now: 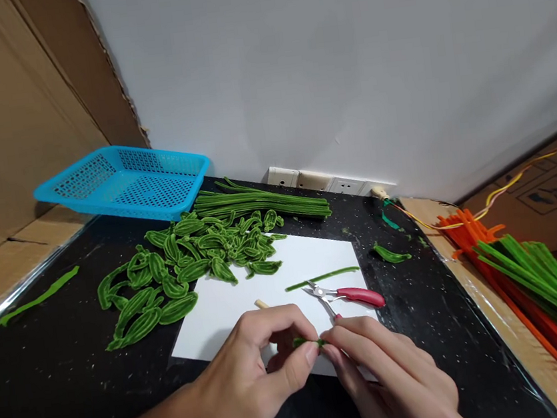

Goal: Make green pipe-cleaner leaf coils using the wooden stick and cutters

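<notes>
Between my two hands is a short green fuzzy stem piece [301,342], low over the front of a white paper sheet [229,308]. My left hand [267,371] pinches it between thumb and index finger. From the right, my right hand [381,365] pinches its other end, the fingertips of both hands almost touching. Just beyond my right hand lie red-handled pliers [359,296], jaws apart, beside a single green stem [322,278]. A pale stick [262,303] shows partly behind my left hand. Many green leaf shapes [212,243] are heaped at the paper's back left.
A blue basket [140,188] stands at the back left. Behind the heap lies a bundle of green stems [262,203]. One leaf [391,253] and a power strip [328,180] are further right. Orange stems [508,283] and green strips [553,285] lie at the right edge.
</notes>
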`<act>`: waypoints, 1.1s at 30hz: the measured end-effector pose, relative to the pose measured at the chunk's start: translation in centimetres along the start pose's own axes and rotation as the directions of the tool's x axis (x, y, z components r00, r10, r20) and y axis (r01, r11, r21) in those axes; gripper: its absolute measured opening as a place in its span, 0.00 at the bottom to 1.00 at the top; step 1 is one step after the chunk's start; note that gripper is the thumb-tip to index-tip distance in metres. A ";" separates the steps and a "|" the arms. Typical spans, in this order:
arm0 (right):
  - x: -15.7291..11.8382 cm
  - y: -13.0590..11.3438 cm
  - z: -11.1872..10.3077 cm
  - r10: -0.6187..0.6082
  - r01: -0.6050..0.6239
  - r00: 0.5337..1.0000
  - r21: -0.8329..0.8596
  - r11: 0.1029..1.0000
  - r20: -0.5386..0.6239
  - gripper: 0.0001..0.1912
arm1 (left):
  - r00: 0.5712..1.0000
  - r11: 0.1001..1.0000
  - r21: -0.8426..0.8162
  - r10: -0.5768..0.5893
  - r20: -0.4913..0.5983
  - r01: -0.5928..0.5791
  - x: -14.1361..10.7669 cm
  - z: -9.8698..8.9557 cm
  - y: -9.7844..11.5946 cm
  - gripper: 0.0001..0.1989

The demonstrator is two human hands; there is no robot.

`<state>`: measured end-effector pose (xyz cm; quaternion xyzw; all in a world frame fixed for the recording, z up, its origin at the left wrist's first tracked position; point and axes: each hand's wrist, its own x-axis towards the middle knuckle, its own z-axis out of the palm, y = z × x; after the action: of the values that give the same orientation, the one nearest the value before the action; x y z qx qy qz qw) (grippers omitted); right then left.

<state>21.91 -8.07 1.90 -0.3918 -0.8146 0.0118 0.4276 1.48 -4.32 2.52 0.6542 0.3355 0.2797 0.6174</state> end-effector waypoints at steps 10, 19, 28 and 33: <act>0.8 0.5 -0.3 0.121 -0.157 0.983 0.285 0.946 0.138 0.08 | 0.994 0.991 0.090 0.099 0.044 -0.102 0.2 -0.4 0.4 0.11; 0.4 0.2 -0.4 0.140 -0.228 0.959 0.380 0.896 0.246 0.09 | 0.988 0.985 0.106 0.125 0.091 -0.134 0.0 -0.6 0.7 0.07; 0.5 -0.4 0.0 0.463 -0.643 0.765 0.547 0.536 0.447 0.18 | 0.976 0.980 0.054 0.184 0.114 -0.191 0.1 -0.9 0.6 0.07; 0.3 -0.1 -0.2 0.420 -0.586 0.810 0.550 0.595 0.409 0.11 | 0.990 0.984 -0.175 -0.011 0.141 0.036 0.2 -0.9 0.3 0.08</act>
<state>21.86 -8.03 2.25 -0.4275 -0.6565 0.4628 0.4147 0.94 -3.59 2.83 0.6106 0.2729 0.2547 0.6985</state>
